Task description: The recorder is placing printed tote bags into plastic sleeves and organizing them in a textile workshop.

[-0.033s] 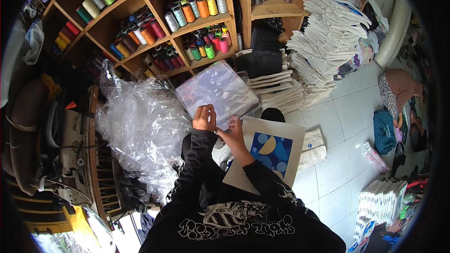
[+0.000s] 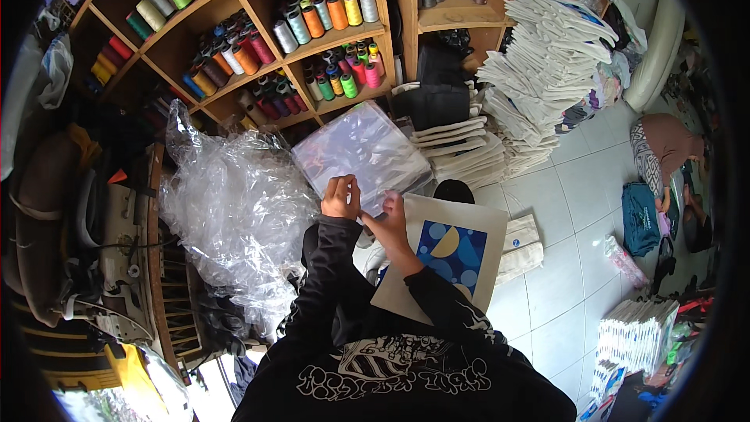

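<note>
My left hand (image 2: 341,198) is closed in a pinch at the near edge of a stack of clear plastic bags (image 2: 363,144), seemingly on the edge of a bag. Close beside it is my right hand (image 2: 388,228), its thumb and fingers apart. Its fingertips look hazy, as if behind clear film; I cannot tell whether they touch it. Under my right forearm lies a flat cream fabric bag (image 2: 486,223) with a printed panel of blue and yellow shapes (image 2: 449,254).
Crumpled clear plastic (image 2: 234,203) heaps up at left, beside a sewing machine (image 2: 117,258). Shelves of thread cones (image 2: 320,19) stand ahead. Piles of cream fabric bags (image 2: 547,55) rise at far right. A folded cream bag (image 2: 521,248) lies on the tiles. Another person (image 2: 664,148) bends at right.
My right hand's fingertips have shifted very slightly. Everything else stays where it was.
</note>
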### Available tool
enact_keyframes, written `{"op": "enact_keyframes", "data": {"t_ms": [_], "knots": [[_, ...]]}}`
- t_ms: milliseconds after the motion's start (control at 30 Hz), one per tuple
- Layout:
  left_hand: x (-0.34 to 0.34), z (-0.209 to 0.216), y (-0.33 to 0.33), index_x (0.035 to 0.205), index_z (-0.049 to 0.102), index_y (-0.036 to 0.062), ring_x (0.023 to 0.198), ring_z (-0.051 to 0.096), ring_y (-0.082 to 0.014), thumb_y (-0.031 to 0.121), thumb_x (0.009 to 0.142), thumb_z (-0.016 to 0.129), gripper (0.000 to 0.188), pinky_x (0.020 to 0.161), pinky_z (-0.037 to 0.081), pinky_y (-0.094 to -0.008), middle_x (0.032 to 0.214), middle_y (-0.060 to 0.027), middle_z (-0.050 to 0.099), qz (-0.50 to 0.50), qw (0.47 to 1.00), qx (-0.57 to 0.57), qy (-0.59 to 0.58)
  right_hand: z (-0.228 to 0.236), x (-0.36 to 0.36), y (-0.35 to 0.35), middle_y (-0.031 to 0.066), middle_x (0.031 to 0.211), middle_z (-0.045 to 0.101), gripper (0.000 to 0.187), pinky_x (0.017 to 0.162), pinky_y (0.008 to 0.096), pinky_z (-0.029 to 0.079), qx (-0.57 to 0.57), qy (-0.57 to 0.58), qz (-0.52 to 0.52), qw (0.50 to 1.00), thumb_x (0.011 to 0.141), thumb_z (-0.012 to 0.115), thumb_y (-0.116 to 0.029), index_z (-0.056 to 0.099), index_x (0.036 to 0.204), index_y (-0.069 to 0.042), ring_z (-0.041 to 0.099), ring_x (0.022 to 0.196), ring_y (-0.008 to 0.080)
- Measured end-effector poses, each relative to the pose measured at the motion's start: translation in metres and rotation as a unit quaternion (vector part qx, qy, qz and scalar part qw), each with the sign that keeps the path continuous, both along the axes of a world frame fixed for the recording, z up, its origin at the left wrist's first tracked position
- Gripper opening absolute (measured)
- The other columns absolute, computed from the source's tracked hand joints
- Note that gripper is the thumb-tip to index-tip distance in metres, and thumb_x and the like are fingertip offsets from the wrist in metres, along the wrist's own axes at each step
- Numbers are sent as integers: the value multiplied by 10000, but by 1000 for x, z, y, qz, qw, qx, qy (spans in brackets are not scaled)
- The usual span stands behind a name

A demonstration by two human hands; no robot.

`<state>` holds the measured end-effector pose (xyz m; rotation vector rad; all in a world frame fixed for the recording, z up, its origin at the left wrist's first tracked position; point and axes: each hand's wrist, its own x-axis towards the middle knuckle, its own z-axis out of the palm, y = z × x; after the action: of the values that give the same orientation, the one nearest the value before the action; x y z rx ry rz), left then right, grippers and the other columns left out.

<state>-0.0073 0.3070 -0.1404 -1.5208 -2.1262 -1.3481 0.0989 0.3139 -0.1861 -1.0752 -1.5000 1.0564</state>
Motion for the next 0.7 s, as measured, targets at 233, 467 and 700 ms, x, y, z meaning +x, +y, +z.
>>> {"op": "enact_keyframes", "data": {"t_ms": [233, 467, 700], "knots": [[12, 9, -6, 811, 581, 75, 542, 586, -168, 47, 714, 605, 104, 478, 470, -275, 750, -59, 568, -34, 999, -6, -11, 4, -3, 39, 105, 911, 540, 404, 646, 250, 440, -190, 180, 0, 965, 735, 625, -83, 408, 1064, 5, 536, 801, 143], [22, 30, -13, 889, 574, 37, 698, 590, -251, 178, 666, 658, 276, 609, 482, -333, 820, -113, 566, -87, 994, -61, -5, 27, 3, 51, 83, 854, 556, 156, 589, 244, 470, -224, 217, 105, 944, 796, 493, 12, 471, 949, -2, 562, 691, 129], [13, 27, 25, 946, 558, 21, 771, 571, -308, 157, 657, 654, 334, 680, 467, -353, 881, -156, 562, -141, 987, -72, -8, 26, 15, 50, 67, 806, 585, 59, 503, 232, 468, -203, 179, 116, 956, 818, 492, -21, 488, 877, -18, 583, 636, 132]]}}
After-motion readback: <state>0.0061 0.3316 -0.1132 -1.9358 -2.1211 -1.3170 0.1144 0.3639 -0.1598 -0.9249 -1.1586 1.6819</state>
